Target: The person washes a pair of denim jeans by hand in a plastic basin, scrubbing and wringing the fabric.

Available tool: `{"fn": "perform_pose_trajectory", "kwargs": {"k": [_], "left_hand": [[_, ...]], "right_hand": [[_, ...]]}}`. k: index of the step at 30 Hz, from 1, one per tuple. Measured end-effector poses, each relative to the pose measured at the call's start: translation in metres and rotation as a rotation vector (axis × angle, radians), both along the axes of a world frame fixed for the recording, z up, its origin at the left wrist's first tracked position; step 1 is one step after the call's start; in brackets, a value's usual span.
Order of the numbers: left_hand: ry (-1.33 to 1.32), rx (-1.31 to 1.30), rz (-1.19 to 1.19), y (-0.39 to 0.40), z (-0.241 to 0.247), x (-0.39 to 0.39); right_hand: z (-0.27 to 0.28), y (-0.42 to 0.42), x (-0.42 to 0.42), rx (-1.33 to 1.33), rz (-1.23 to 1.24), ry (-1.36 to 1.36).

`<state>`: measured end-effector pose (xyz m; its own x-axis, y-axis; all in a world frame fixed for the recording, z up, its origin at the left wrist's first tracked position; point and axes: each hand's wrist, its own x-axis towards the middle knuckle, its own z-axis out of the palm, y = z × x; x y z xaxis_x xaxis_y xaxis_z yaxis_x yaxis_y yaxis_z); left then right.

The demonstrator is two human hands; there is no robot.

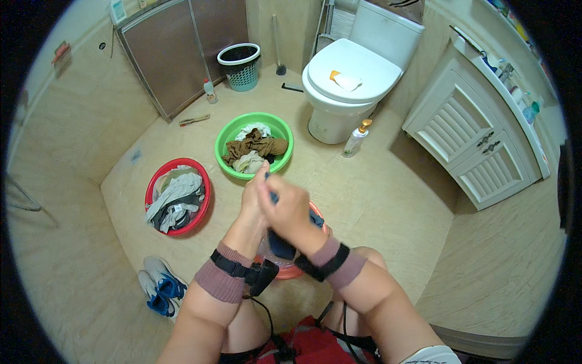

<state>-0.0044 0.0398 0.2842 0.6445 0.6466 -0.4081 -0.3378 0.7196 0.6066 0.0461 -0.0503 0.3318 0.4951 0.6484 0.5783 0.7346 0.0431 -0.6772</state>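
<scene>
My left hand and my right hand are pressed together in front of me, both gripping a dark blue cloth. A bit of it shows between the fingers, and more hangs below the palms. Under the hands stands an orange-red basin, largely covered by my forearms; what looks like sudsy water shows inside it. Just beyond is a green basin holding brown, white and pale crumpled clothes. To the left, a red basin is heaped with grey and dark clothes.
A pump bottle stands by the toilet. A brush, a small bottle and a waste bin are farther back. Sneakers sit at lower left. A vanity cabinet borders the right side.
</scene>
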Motion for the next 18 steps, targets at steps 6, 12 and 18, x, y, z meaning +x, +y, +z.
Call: {"fn": "perform_pose_trajectory", "kwargs": {"k": [6, 12, 18], "left_hand": [[0.006, -0.016, 0.005, -0.033, 0.024, 0.01], [-0.101, -0.044, -0.002, -0.011, 0.004, 0.005], [0.057, -0.011, -0.011, -0.019, 0.019, 0.004]], "right_hand": [[0.002, 0.007, 0.022, -0.061, -0.215, 0.139], [-0.005, 0.007, 0.009, 0.006, -0.09, -0.014], [0.002, 0.005, 0.006, -0.05, -0.143, 0.143]]}}
